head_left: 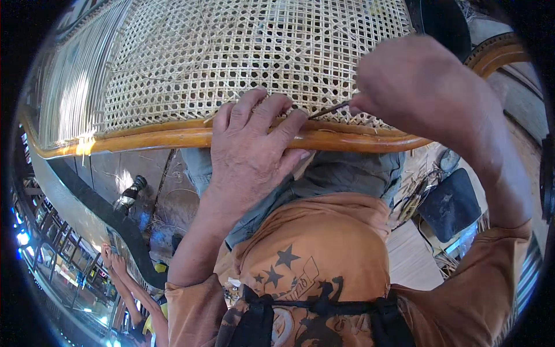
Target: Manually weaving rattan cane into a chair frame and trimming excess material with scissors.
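Woven cane webbing [248,58] with rows of small holes fills the panel in front of me. A glossy orange-brown wooden frame [173,137] runs along its near edge. My left hand [248,144] is closed over this frame, fingertips on the cane and thumb low on the near side. My right hand [404,84] is closed in a fist around a thin dark awl [330,110]; its handle is hidden in the fist. The awl slants down to the left, its tip at the cane's edge beside my left index finger.
At the left, pale strands [78,98] run side by side without cross weave. A curved wooden piece [500,55] stands at the right. Below lie a dark flat pad [448,205] and cane scraps [413,199]. Another person's hands [114,260] work at a panel, lower left.
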`<state>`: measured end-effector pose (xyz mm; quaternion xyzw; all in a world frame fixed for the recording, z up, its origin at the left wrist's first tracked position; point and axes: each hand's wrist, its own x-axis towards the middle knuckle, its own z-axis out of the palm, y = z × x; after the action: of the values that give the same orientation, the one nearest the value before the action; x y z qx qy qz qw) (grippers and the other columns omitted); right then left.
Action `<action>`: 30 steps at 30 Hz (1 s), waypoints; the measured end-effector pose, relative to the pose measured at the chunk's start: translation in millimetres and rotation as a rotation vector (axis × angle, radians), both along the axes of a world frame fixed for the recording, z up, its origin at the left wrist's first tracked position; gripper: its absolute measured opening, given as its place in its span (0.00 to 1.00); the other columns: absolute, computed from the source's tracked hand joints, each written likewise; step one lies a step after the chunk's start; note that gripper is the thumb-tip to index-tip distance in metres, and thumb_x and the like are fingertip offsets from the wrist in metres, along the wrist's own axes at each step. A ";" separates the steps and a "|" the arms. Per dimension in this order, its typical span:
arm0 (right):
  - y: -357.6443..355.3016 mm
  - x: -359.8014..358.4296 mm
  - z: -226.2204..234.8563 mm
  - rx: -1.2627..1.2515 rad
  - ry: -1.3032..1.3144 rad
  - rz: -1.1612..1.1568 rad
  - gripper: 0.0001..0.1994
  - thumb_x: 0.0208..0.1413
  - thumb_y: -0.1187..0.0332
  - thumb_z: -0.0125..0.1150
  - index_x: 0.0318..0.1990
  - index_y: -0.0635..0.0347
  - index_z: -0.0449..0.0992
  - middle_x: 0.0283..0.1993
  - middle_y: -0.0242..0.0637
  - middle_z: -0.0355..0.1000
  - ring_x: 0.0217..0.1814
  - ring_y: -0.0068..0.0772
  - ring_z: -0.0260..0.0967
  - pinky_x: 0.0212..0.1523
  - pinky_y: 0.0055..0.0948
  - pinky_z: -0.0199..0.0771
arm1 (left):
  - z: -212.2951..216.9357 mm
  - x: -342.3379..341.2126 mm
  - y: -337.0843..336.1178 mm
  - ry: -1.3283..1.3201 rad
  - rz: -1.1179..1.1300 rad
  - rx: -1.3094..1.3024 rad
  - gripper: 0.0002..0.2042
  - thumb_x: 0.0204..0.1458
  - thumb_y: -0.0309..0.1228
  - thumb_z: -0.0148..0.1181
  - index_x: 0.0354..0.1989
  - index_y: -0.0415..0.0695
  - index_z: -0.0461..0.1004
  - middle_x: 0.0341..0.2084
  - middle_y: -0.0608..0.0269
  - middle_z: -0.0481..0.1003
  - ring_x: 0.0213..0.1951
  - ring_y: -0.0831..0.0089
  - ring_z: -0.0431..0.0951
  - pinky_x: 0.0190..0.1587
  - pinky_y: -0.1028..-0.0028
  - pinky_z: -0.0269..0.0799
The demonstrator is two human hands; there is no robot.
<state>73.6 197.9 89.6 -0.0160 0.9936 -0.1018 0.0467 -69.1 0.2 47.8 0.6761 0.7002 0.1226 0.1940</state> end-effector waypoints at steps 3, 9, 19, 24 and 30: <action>-18.0 -26.9 45.0 0.104 0.120 0.184 0.07 0.46 0.67 0.60 0.28 0.61 0.76 0.25 0.40 0.71 0.30 0.41 0.71 0.36 0.36 0.72 | -3.1 -1.0 -1.6 0.023 0.033 0.074 0.28 0.33 0.39 0.69 0.48 0.49 0.72 0.46 0.66 0.69 0.53 0.62 0.65 0.52 0.62 0.59; -25.6 -25.3 67.1 -0.004 -0.042 0.049 0.11 0.48 0.71 0.55 0.40 0.63 0.74 0.42 0.43 0.69 0.45 0.38 0.69 0.49 0.36 0.68 | -3.8 0.0 -4.5 -0.021 0.071 0.100 0.31 0.34 0.39 0.69 0.51 0.46 0.70 0.48 0.64 0.69 0.55 0.63 0.65 0.54 0.61 0.58; 17.4 51.6 72.2 -0.214 0.053 -0.536 0.16 0.62 0.64 0.51 0.52 0.62 0.73 0.48 0.42 0.73 0.50 0.35 0.71 0.52 0.31 0.70 | -3.7 22.0 3.6 0.063 0.078 0.008 0.26 0.51 0.52 0.55 0.53 0.47 0.70 0.57 0.57 0.62 0.59 0.49 0.57 0.58 0.49 0.50; -48.9 114.0 18.8 -0.609 0.305 -1.002 0.10 0.59 0.66 0.56 0.41 0.64 0.75 0.34 0.40 0.74 0.35 0.30 0.72 0.38 0.27 0.71 | 8.3 28.5 -21.9 0.098 -0.026 0.124 0.20 0.55 0.50 0.53 0.46 0.49 0.74 0.56 0.57 0.63 0.63 0.52 0.55 0.61 0.49 0.47; -115.4 125.7 -9.8 -1.067 0.316 -1.285 0.11 0.60 0.69 0.54 0.49 0.62 0.71 0.30 0.27 0.67 0.33 0.18 0.63 0.37 0.21 0.66 | 0.9 29.1 -14.0 -0.004 0.070 0.184 0.15 0.48 0.38 0.62 0.44 0.48 0.74 0.53 0.60 0.67 0.60 0.55 0.59 0.60 0.49 0.49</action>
<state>199.3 82.5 79.8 0.5173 0.6236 -0.5599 -0.1733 -40.1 -13.8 48.6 0.6660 0.7088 0.1942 0.1281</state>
